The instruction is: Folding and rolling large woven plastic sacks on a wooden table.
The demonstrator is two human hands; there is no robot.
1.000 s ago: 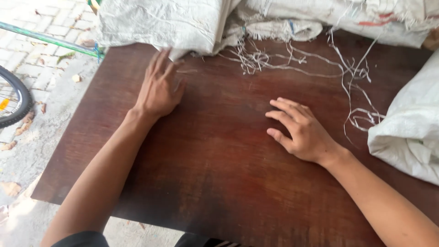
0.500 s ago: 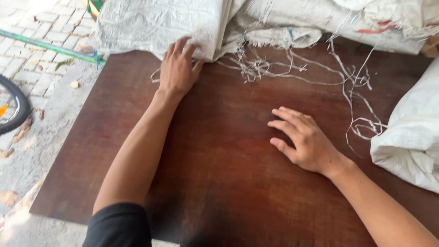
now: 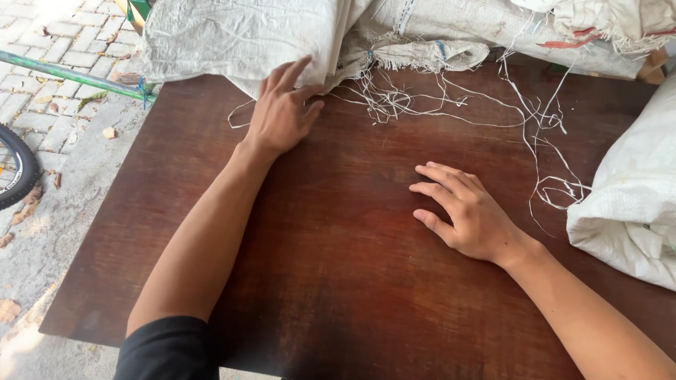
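Up top, left of centre frame, the left hand reaches far forward, arm stretched out, its fingers spread and pressed against the lower edge of a woven white sack; thumb and fingers look set to pinch the fabric, though whether any of it is actually gripped cannot be told. Lower and right of centre, the right hand lies flat, palm down, fingers loosely apart, holding nothing, seemingly bracing on the brown wooden board while the body leans. Hands well apart. Loose white threads trail from the frayed sack hem across the upper board, some looping toward the right hand without touching it. More sacks are heaped along the top edge of the frame, and another bulges in at right, resting on the board. Beyond the board, left side: grey paving, a green metal bar, part of a bicycle tyre, scattered dry leaves.
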